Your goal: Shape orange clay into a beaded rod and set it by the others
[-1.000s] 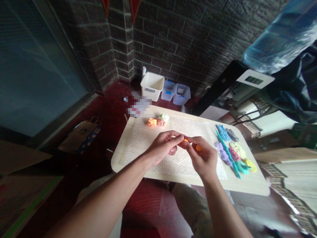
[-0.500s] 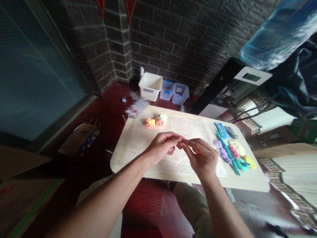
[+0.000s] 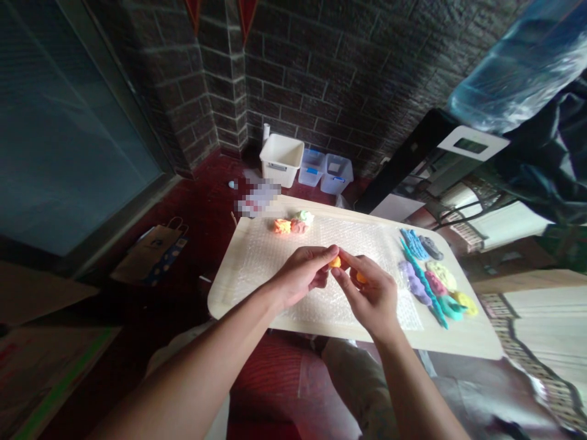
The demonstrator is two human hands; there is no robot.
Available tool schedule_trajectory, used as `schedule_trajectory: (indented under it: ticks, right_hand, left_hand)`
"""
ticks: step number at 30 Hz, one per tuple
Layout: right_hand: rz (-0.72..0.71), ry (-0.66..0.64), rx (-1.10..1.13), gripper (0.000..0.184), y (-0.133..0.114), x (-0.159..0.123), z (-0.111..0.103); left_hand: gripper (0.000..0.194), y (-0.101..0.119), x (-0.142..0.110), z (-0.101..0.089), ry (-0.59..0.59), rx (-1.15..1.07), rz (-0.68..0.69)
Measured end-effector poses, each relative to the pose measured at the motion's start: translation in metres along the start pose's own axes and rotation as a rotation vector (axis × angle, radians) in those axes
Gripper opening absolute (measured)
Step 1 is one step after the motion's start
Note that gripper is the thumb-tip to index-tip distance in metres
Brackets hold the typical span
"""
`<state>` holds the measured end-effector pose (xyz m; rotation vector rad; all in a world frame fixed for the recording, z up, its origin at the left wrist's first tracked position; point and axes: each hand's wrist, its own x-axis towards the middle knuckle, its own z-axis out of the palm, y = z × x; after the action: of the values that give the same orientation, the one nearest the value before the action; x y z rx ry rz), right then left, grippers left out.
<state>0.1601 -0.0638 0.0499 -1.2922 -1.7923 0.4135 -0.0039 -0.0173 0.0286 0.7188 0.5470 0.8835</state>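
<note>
Over the middle of the table, my left hand point(image 3: 302, 272) and my right hand point(image 3: 370, 290) meet at the fingertips. Between them they pinch a small piece of orange modelling clay point(image 3: 335, 262). A second bit of orange clay point(image 3: 361, 278) shows within the curled fingers of my right hand. Below lies a sheet of bubble wrap point(image 3: 270, 275). On its far left part sit lumps of orange clay point(image 3: 282, 227), brown clay point(image 3: 299, 227) and pale green clay point(image 3: 304, 216).
Several coloured clay pieces, among them a purple lump point(image 3: 415, 284) and a long teal strip point(image 3: 424, 282), lie at the right of the wooden table point(image 3: 479, 333). Behind stand a white bin point(image 3: 280, 168) and clear boxes point(image 3: 337, 174). A paper bag point(image 3: 149, 253) is on the floor left.
The orange piece between my fingertips, mostly covered before, now shows plainly. My fingers have shifted around it, and my right hand has turned slightly. The clay lumps on the table stay put.
</note>
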Motion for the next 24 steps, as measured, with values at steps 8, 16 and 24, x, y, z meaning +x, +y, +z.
schedule_trajectory:
  ticks: [8, 16, 24]
  right_hand:
    - [0.059, 0.055, -0.025, 0.023, 0.003, 0.002, 0.001]
    - [0.066, 0.08, -0.026, 0.034, 0.006, 0.0, 0.004]
    - [0.075, 0.111, -0.138, 0.023, 0.014, 0.001, 0.003]
  left_hand:
    - [0.032, 0.003, 0.0, 0.004, -0.027, 0.047, 0.066]
    - [0.034, 0.002, 0.001, 0.007, 0.06, -0.009, 0.105]
    - [0.043, -0.006, 0.005, 0.003, 0.144, 0.072, 0.061]
